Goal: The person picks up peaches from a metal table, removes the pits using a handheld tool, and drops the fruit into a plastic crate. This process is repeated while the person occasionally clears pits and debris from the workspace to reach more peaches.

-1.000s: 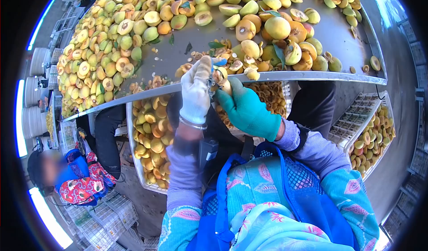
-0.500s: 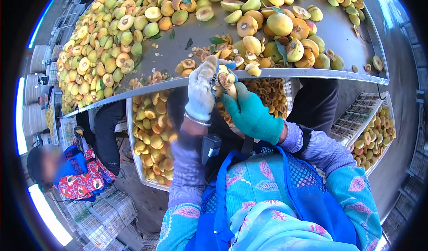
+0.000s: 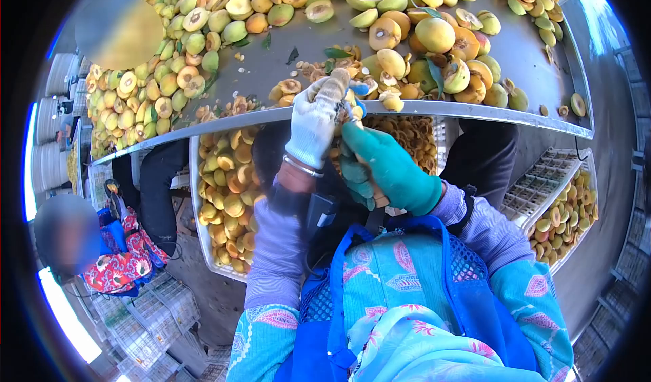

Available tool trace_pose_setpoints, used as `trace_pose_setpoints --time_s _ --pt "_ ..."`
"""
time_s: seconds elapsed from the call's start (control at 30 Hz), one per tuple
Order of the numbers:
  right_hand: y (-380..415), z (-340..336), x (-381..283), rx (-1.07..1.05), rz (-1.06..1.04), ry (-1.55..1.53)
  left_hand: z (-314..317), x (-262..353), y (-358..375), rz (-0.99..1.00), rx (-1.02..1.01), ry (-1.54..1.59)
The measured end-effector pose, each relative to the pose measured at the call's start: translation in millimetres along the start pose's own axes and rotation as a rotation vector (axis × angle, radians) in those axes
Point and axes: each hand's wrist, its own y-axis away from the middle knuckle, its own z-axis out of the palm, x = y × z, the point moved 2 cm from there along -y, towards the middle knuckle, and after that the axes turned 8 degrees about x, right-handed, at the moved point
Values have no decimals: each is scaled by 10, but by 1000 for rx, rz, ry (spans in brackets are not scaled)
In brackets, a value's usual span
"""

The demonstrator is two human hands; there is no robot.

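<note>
Over the near table edge, my left hand (image 3: 317,119), in a white glove with blue on the fingers, is closed around a small yellow peach piece (image 3: 355,109), mostly covered by the fingers. A thin dark metal part (image 3: 342,112) shows beside the fruit. My right hand (image 3: 393,168), in a green glove, is closed just below and touches the left fingertips. From under its curled fingers sticks a tan, wooden-looking handle (image 3: 379,197); the rest of this tool is hidden. Cut peaches (image 3: 468,43) and scraps with pits (image 3: 325,70) lie just beyond my hands.
The metal table (image 3: 224,125) has a raised rim and bears a large heap of peaches (image 3: 169,83). Below stand a crate of peach halves (image 3: 227,205) and a container of scraps (image 3: 413,138). Another crate (image 3: 566,212) is at right. A person in red patterned clothing (image 3: 122,263) sits at left.
My right hand has turned and moved slightly down, its fingers now curled with the tan handle end showing below. The peach piece is more covered. The view has shifted slightly.
</note>
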Motion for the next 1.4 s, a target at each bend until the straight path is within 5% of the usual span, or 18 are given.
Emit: trace_pose_setpoints --time_s 0.07,0.13,0.17,0.3,0.47,0.6,0.7,0.83,0.93,1.03,1.07,1.1,1.13,1.23,1.33,1.4 --pt "52 -19 11 38 -56 -17 -4 -199 -169 591 -20 -229" --pt "34 38 86 189 -83 25 -20 -211 -120 767 -30 -589" --pt "26 43 126 340 -101 75 12 -195 -112 602 -30 -556" --pt "126 109 -71 -27 23 -202 183 -126 -90 72 -26 26" --pt "94 68 -89 -271 51 -381 256 0 -80 97 -45 15" --pt "177 140 -36 160 -121 108 308 -4 -32 107 -59 68" --pt "127 4 -108 -451 142 -521 346 -132 -91 165 -44 368" --pt "154 -20 -120 -573 146 -531 440 -328 -188 292 -16 485" --pt "145 18 -101 -655 114 -573 414 -520 -409 718 421 -15" --pt "198 80 -166 -683 63 -561 -152 135 204 111 231 563" --pt "208 115 -177 -657 41 -499 -505 365 508 31 162 441" --pt "183 68 -168 -534 10 -465 -878 462 742 147 247 188" --pt "125 -37 -169 -414 -22 -430 -1341 265 777 249 273 261" --pt "-63 -126 -170 -273 -90 -263 -2688 63 1420 376 948 -412" --pt "-177 -87 -203 54 -254 -51 -3816 -357 2150 224 1453 -1265" --pt "-283 -85 -254 89 -283 36 -4157 -762 2366 2 1454 -1549"
